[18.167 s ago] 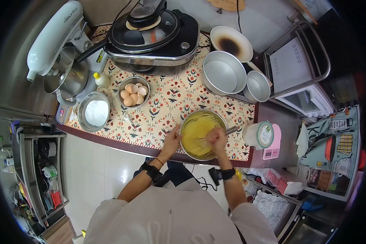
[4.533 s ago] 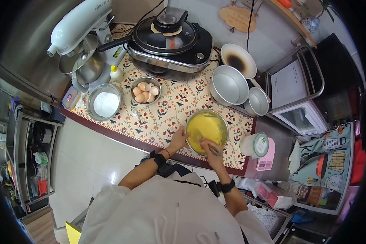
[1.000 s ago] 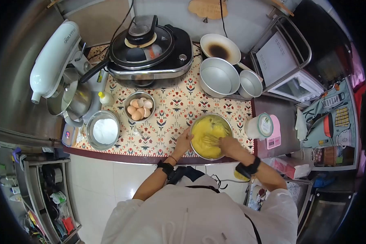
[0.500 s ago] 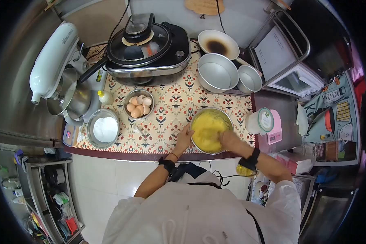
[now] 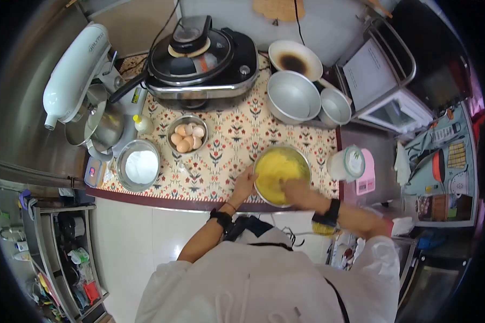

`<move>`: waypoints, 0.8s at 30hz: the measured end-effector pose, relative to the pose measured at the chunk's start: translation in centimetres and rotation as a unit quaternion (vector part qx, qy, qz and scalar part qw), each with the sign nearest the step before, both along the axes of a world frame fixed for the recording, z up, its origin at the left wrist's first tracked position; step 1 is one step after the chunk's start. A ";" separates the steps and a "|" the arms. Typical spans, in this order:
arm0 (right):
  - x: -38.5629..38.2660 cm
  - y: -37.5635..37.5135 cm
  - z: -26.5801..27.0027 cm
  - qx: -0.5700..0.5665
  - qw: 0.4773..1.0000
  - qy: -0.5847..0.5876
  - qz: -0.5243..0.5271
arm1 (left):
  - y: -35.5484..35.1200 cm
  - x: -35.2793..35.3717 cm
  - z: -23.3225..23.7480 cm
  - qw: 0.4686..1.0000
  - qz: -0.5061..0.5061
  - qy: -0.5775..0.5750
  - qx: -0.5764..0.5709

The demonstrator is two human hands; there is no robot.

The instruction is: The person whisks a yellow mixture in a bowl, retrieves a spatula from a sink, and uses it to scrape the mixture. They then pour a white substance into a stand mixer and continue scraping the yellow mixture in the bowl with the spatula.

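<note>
Mixing station seen from above. Left hand curls its fingers round the near-left rim of the steel bowl, steadying it. Right hand sits low at the near side of the bowl, over the yellow batter. It is smeared by motion, so whether its fingers are closed on a tool, and on which, cannot be told. The bowl stands on the flowered cloth, close to the front edge of the counter. A lidded tub rests on a pink scale just beside the bowl on the right. The egg bowl and powder bowl lie well apart to the left.

Hazards, as judged:
1. The bowl is near the counter edge on a cloth that may slip. A hard stroke toward the body, or a loosened left-hand hold, could slide or tip it off the front.
2. The right hand is moving fast and the batter lies fairly high. Strokes that are too wide could throw batter over the rim onto cloth or sleeve.
3. The right forearm reaches in from the scale side. A swing outward could knock the tub off the scale.
</note>
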State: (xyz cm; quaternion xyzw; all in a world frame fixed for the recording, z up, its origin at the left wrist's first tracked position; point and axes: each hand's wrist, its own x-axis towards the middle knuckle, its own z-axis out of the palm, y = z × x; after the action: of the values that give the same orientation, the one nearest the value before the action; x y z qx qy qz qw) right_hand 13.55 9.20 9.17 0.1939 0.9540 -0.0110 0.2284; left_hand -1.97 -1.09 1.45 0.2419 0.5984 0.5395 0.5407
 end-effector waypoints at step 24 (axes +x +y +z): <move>-1.3 2.7 -1.1 0.006 0.999 0.041 -0.030 | 0.5 -0.8 0.5 0.999 0.038 -0.007 0.025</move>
State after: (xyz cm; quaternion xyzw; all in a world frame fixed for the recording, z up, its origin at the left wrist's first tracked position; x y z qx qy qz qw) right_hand 12.21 11.89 8.07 0.2237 0.9563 -0.0200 0.1871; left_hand -2.73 -0.63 1.97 0.2283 0.5898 0.5762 0.5177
